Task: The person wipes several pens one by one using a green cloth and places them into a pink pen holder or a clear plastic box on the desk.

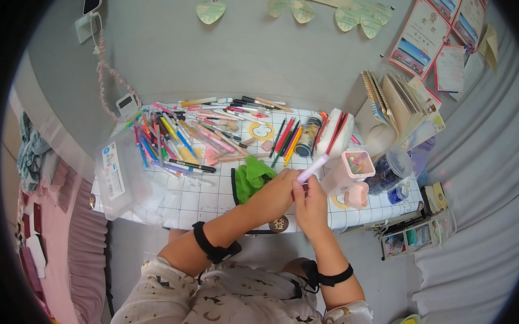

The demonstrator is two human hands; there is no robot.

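A light purple pen (313,168) slants up and to the right between my two hands above the table. My right hand (312,203) grips its lower part, thumb along the near side. Closed around the same end, my left hand (286,185) partly hides behind the right one, and the pen's bottom is covered. Just left of my hands lies a crumpled green cloth (251,179) with a dark edge. To their right stands a pink plastic container (338,176) holding small colourful pieces, its pink lid (357,196) beside it.
Many markers and pens (169,134) lie heaped at the left, by a clear plastic box (120,177). Colored pencils (288,139), a patterned cylinder (308,136) and a white pencil case (338,130) lie behind my hands. A clear jar (389,170) and notebooks (390,102) stand right.
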